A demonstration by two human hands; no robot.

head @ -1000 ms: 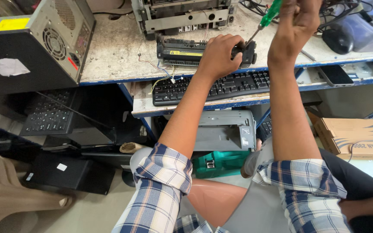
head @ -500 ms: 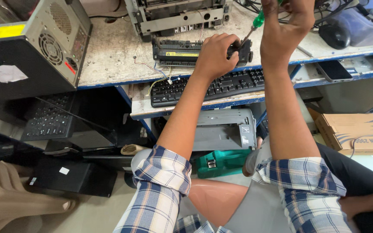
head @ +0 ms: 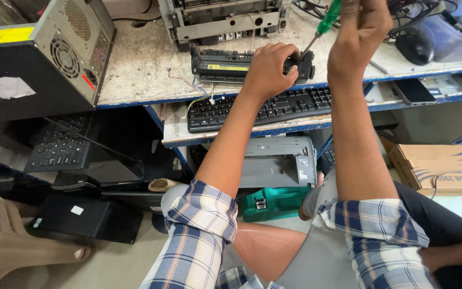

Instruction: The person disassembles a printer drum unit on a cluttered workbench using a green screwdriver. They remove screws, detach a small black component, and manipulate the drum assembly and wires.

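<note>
While both hands work at the bench's front edge, far left sits a PC tower point(head: 44, 59) on its side, hanging over the bench point(head: 140, 69) edge, fans facing right. Below it a black keyboard point(head: 57, 142) leans in the dark gap, a black box point(head: 84, 217) on the floor under it, a beige chair point(head: 12, 241) at the lower left corner. Bare bench top between tower and fuser gives open room; loose thin wires point(head: 191, 88) trail over the edge there. Printer frame point(head: 223, 18) stands at the back, touching nothing in hand. Fuser unit point(head: 225, 65), long and black, lies just in front of it, parallel to the bench edge. Left hand point(head: 268, 69) wraps its right end, fingers curled down tight over it. Second keyboard point(head: 258, 109) fills the lower shelf right under that hand, little spare room. Grey printer point(head: 276, 163) sits under the shelf, green case point(head: 271, 203) below it, shut, contents hidden. Right hand point(head: 362, 35) is raised above the bench, fist closed on a green screwdriver point(head: 324, 24); its tip slants down to the fuser's right end by the left fingers. Phone point(head: 413, 91) lies on the shelf further right. Black mouse point(head: 415, 48) sits near a clear tub point(head: 455, 37) at the back; contents unclear, cables around. Cardboard box point(head: 442, 166) far right, closed.
</note>
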